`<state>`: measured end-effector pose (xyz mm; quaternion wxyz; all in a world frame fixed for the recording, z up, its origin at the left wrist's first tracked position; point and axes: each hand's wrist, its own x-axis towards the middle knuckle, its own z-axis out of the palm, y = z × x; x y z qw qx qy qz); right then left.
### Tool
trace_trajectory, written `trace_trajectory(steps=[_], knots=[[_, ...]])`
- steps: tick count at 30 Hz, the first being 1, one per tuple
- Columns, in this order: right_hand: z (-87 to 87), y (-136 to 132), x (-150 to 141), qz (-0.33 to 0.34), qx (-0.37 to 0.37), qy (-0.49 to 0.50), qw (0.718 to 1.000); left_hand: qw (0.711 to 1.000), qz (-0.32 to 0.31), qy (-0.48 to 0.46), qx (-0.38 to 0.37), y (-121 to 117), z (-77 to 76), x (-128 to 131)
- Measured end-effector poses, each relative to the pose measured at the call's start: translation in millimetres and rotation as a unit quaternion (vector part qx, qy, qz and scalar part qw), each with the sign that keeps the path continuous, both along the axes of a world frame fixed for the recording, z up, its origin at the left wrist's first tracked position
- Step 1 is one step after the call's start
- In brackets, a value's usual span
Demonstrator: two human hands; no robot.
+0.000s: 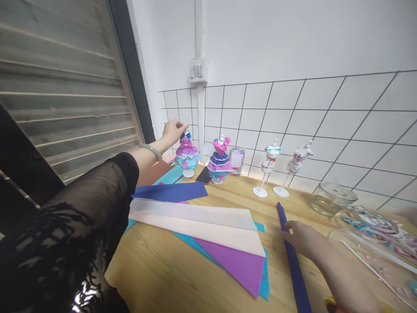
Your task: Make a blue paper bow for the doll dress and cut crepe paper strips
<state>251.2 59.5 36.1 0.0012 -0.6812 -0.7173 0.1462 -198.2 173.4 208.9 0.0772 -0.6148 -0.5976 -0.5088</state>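
Narrow blue strip partly behind right hand

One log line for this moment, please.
left hand: pinching top of leftmost dressed mannequin | right hand: on narrow dark-blue strip | table centre: fanned coloured sheets

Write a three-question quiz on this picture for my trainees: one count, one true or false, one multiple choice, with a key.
1. How many mannequins are in view?
2. True or false: the right hand is on the purple sheet.
3. What are the fingertips of the left hand at the top of?
A. The rightmost mannequin
B. The glass jar
C. The leftmost mannequin

Key
1. Four.
2. False; it is on the blue strip.
3. C.
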Motion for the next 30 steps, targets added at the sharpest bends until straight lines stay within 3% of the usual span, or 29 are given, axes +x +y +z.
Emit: trace_trajectory(steps=[6, 13, 22, 30], knots=[[-5.1, 3.6, 0.1, -0.031, -0.014, -0.045, 0.998, 0.999, 0.023, -0.009, -0.04, 26.9, -28.0, -6.2], [-1.8, 0.5, -3.2, -0.027, -0.028, -0.057, 0.998, 0.998, 0.028, 0.003, -0.049, 42.3, -43.4, -5.0], [-4.2, 4.7, -0.5, -0.029, -0.028, -0.077, 0.996, 0.991, 0.084, 0.101, -0.04, 44.5, -34.1, -5.6], [-5.4, 5.3, 0.1, -0.018, -0.043, -0.063, 0.997, 0.994, 0.039, 0.079, -0.06, 34.0, -28.0, -2.3]])
